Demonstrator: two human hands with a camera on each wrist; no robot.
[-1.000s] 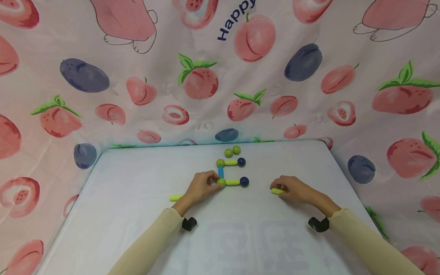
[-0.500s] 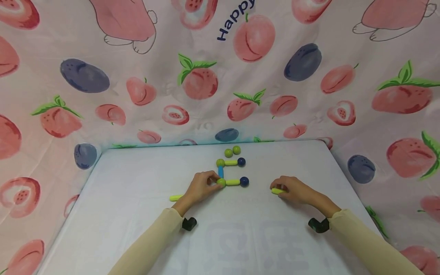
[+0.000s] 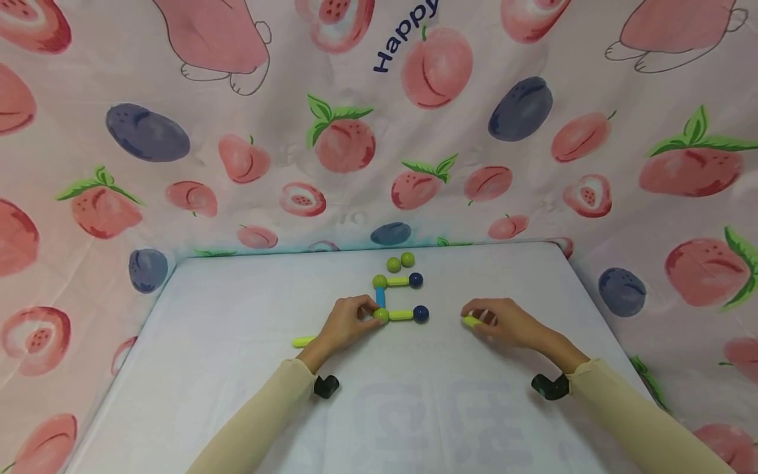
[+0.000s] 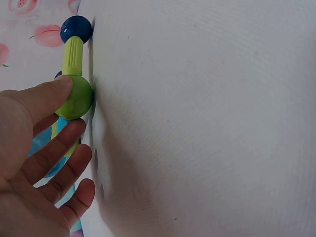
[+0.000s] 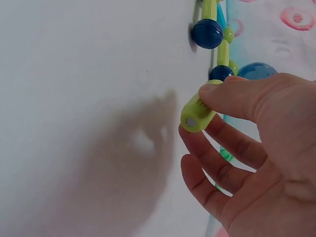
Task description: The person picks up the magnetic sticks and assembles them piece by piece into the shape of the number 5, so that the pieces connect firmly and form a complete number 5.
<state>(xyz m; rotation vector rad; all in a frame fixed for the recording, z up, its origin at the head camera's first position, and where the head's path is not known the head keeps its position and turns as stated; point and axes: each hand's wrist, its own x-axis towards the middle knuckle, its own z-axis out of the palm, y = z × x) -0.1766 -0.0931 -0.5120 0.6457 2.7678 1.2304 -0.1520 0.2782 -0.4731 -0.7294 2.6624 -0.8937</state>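
Note:
My left hand [image 3: 348, 322] pinches the green ball [image 4: 76, 98] at the near left corner of a magnetic ball-and-stick frame. From that ball a yellow-green stick [image 3: 401, 315] runs right to a dark blue ball [image 3: 421, 314]. A blue stick [image 3: 380, 297] leads back to another green ball [image 3: 379, 282], which bears a second yellow-green stick [image 3: 398, 281] ending in a dark blue ball [image 3: 416, 280]. To the right of the frame, my right hand [image 3: 503, 322] holds a loose yellow-green magnetic stick [image 5: 197, 112] between thumb and fingers, its silvery end showing in the right wrist view.
Two loose green balls [image 3: 393, 264] lie behind the frame. Another yellow-green stick [image 3: 303, 342] lies left of my left wrist, partly hidden by it. A white cloth covers the table [image 3: 249, 289], and a fruit-print curtain [image 3: 355, 79] hangs behind it.
In the last half second my right hand has moved slightly left and away from me with the yellow-green stick, which has turned a little. My left hand stays on the green ball.

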